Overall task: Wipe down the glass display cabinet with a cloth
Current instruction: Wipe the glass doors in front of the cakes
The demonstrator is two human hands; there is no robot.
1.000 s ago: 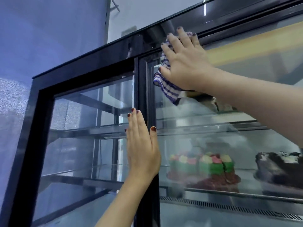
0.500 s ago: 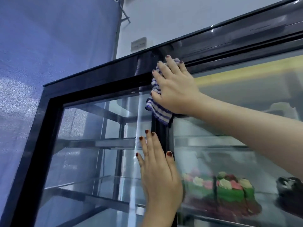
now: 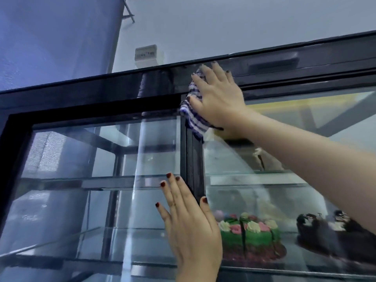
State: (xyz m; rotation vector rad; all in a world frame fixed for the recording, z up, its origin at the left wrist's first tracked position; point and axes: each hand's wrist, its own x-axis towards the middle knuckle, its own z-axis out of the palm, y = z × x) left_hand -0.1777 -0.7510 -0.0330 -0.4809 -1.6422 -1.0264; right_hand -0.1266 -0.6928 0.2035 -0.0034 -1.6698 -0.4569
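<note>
Plainly the biggest thing is the glass display cabinet [image 3: 81, 98]. It fills the scene from left to right, with its black top rail running up toward the far right. It looks heavy and rigid, so it should not shift under a wipe. Its panes are smooth, hard and probably brittle, so broad, even pressure suits them better than a jab.

A black centre post [image 3: 194, 163] divides the left pane [image 3: 101, 151] from the right one. Behind the right pane sit a green cake [image 3: 248, 235] and a dark cake [image 3: 329, 235].

The left hand [image 3: 191, 231] lies flat on the left pane just beside the post, fingers straight and holding nothing, thumb reaching across the post.

The right hand [image 3: 217, 98] has its fingers spread and straight, pressing the striped cloth [image 3: 194, 119] against the top rail where it meets the post.

The cloth is soft, light and limp, and a loose corner hangs below the palm. It is best kept bunched under the palm, or it may slide on the slick surface.
</note>
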